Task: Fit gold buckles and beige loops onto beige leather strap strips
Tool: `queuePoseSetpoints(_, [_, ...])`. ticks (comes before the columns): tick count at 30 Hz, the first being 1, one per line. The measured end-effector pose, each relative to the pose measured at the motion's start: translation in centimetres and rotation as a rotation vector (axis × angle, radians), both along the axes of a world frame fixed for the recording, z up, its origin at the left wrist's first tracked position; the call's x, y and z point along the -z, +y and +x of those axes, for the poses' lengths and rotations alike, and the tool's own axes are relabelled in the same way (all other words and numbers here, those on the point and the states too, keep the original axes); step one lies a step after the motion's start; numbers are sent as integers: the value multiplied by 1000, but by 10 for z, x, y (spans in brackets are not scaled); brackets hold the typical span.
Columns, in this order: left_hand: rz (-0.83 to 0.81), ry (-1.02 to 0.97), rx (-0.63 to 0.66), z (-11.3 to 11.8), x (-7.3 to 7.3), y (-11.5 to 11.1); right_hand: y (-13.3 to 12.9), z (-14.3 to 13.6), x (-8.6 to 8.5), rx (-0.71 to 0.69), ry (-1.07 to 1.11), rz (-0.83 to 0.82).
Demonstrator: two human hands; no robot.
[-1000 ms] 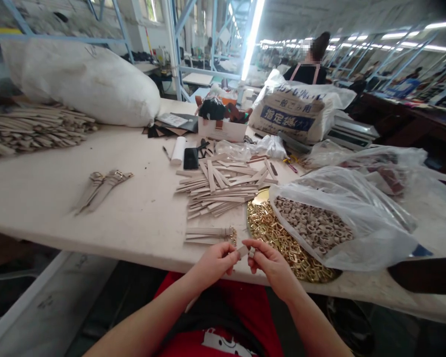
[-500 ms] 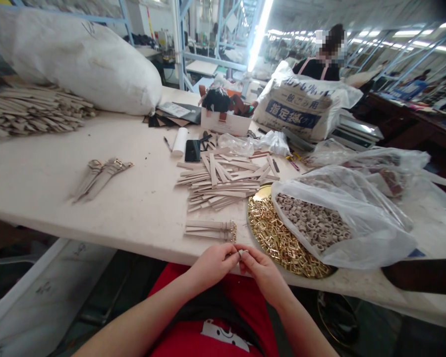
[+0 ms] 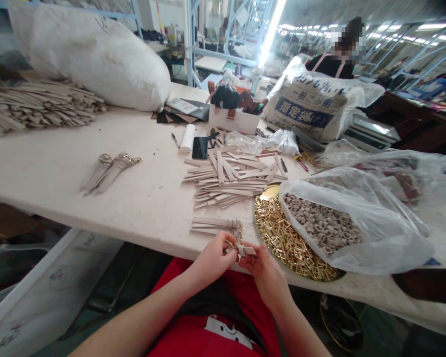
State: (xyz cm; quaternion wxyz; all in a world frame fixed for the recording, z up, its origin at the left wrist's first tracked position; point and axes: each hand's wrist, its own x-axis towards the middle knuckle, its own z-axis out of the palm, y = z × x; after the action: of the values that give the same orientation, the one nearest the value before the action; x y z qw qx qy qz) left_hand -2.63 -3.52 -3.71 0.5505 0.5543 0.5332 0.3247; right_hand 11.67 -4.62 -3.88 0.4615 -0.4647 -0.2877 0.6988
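Note:
A short beige strap is held between my two hands at the table's front edge. My left hand is closed on its left part, near a small gold piece. Fingers of my right hand pinch the strap's right end. Just behind them lie several beige straps in a row, with gold buckles at their right ends. Further back is a pile of loose beige strips. To the right, a round tray bears many gold buckles, beside a clear bag of beige loops.
Buckled straps lie on the table at left, before a strip heap and a white sack. A phone, a white box and a printed sack stand behind. A person is at the back right.
My hands have moved slightly apart, and more of the strap shows between them. The table and everything on it appear shifted to the right in the view.

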Motion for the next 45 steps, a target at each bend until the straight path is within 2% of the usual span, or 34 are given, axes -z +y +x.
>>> queuePoseSetpoints(5, [-19, 42, 13, -1, -4, -2, 0, 0, -2, -40, 136, -149])
queuePoseSetpoints(9, [-21, 152, 45, -6, -4, -4, -3, 1, 0, -214, 191, -247])
queuePoseSetpoints(13, [3, 298, 64, -10, -2, -6, -6, 4, 6, -273, 193, -256])
queuePoseSetpoints(16, [28, 298, 118, -14, -4, -9, -6, 7, 8, -287, 194, -228])
queuePoseSetpoints(19, [26, 215, 173, -18, -9, -12, -5, 9, 10, -228, 114, -147])
queuePoseSetpoints(22, [-3, 155, 190, -21, -15, -14, -4, 7, 11, -140, -120, -22])
queuePoseSetpoints(26, [-10, 231, 235, -15, -21, -12, -4, 0, 7, 35, -367, 137])
queuePoseSetpoints(28, [-17, 221, 246, -12, -21, -10, -3, 0, 5, 43, -345, 107])
queuePoseSetpoints(32, [-105, 97, 260, -14, -14, -9, -1, 2, 7, -50, -144, -62])
queuePoseSetpoints(35, [-193, 37, 281, -20, -7, -8, -1, 1, 15, 15, -92, -75])
queuePoseSetpoints(40, [-202, 49, 270, -20, -6, -4, -5, -5, 24, -3, -207, 22])
queuePoseSetpoints(45, [-170, 87, 309, -15, -6, -2, -7, -7, 25, 54, -419, 119])
